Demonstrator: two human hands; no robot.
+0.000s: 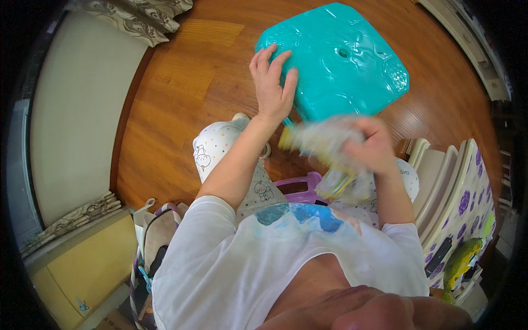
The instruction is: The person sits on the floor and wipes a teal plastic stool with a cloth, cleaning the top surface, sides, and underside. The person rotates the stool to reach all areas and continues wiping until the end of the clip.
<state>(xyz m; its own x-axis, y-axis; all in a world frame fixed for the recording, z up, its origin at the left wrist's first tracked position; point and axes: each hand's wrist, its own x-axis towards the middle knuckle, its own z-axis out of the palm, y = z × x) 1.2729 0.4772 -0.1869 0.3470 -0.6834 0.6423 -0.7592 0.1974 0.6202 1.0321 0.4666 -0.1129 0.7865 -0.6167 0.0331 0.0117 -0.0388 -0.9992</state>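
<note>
Before me on the wood floor point(173, 78) stands a turquoise plastic stool point(317, 62) with a small hole in its top. My left hand point(274, 84) lies with spread fingers at the stool's left edge and grips nothing. In my right hand point(371, 142), near the stool's front edge, is a crumpled clear plastic bag point(346, 177) with yellow parts. Motion blurs the bag and this hand, so the bag's contents cannot be made out.
Between my legs shows a purple plastic piece point(303, 183). To my right, a drawer cabinet bears a flower-patterned cover point(464, 198), a black remote control point(439, 255) and a green-and-yellow packet point(462, 264). Bags point(159, 227) stand at my left, near a curtain point(74, 225).
</note>
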